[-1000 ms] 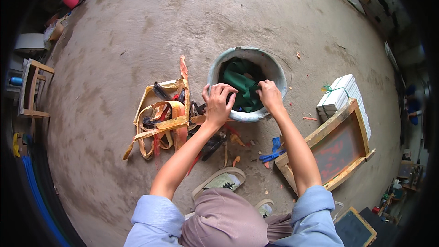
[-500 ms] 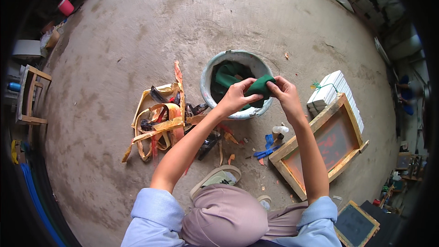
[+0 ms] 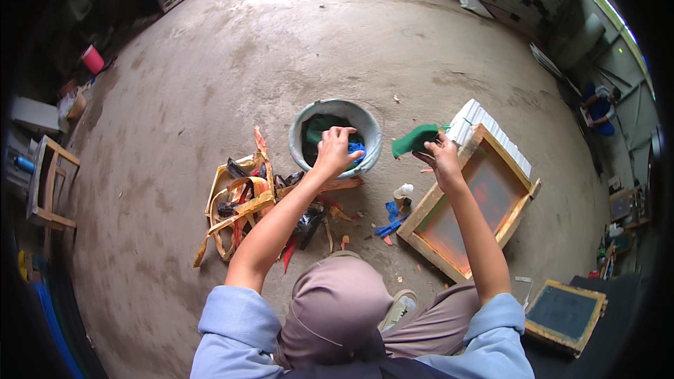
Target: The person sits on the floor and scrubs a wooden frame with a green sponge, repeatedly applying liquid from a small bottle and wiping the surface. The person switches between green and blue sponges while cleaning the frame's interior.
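Note:
A piece of green cloth [image 3: 415, 140] is pinched in my right hand [image 3: 444, 159], held up to the right of the bucket, its free end pointing left. My left hand [image 3: 335, 151] hovers over the near part of the round, paint-stained bucket [image 3: 375, 133], thumb and fingers apart and nothing between them. Inside the bucket lies more dark green cloth [image 3: 317, 128], along with something bright blue [image 3: 357, 151] beside my left thumb. My left hand hides part of the contents.
Left of the bucket lies a heap of tangled tape strips [image 3: 246, 203]. On the right, a wooden-framed screen [image 3: 491, 193] leans against a tied white stack [image 3: 484, 123]. A small white bottle [image 3: 404, 191] and blue scraps [image 3: 390, 224] lie between. Far right, another person [image 3: 599, 109] sits.
My left hand has let go of the green cloth and moved left over the bucket. My right hand has carried the cloth to the right, off the bucket. The view has tilted up.

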{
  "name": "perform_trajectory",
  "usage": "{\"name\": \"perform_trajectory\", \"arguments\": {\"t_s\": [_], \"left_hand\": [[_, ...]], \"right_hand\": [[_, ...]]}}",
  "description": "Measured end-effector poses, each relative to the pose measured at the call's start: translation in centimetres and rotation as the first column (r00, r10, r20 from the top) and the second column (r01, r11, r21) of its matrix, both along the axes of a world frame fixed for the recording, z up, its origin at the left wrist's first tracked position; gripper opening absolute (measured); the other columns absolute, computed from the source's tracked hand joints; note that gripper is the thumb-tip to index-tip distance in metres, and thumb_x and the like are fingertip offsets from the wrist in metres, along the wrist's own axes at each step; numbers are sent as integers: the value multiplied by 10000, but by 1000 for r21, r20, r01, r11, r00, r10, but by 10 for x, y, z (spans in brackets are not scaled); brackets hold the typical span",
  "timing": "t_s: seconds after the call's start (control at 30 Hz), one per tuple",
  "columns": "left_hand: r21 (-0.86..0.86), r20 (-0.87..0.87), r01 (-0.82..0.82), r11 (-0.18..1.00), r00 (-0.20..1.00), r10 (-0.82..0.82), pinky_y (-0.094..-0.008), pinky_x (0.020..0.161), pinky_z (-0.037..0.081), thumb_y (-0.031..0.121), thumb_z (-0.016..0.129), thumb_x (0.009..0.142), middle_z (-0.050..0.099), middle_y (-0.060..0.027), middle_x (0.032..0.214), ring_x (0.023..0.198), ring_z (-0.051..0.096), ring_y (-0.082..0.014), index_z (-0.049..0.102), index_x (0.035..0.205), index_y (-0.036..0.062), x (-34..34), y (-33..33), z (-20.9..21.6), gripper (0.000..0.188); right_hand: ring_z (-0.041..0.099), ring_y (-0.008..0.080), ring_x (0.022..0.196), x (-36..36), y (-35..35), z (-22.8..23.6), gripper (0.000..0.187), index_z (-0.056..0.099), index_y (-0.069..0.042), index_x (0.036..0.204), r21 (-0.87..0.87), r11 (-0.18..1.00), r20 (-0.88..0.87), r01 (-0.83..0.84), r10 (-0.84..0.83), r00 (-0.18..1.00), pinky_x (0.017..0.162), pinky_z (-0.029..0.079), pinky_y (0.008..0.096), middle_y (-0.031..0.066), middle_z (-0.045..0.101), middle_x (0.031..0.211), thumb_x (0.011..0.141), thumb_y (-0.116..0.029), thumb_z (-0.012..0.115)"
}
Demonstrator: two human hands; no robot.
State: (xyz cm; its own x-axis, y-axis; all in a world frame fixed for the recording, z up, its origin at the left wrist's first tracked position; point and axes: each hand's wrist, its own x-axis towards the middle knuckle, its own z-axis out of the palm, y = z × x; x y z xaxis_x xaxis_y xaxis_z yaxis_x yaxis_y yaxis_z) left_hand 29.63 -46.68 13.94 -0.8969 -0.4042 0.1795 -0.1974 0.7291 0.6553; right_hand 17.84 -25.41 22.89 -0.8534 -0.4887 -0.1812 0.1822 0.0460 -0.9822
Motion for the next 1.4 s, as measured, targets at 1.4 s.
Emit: {"name": "perform_trajectory", "arguments": {"t_s": [1.4], "left_hand": [[94, -215, 277, 956, 943, -252, -455, 865, 482, 72, 770, 745, 649, -112, 1018, 972, 609, -325, 585, 1125, 70, -91, 188, -141, 423]], "right_hand": [[625, 166, 1054, -26, 204, -184, 364, 523, 30, 1265, -148, 921, 569, 362, -220, 792, 925, 520, 317, 111, 625, 1164, 933, -103, 586]]}}
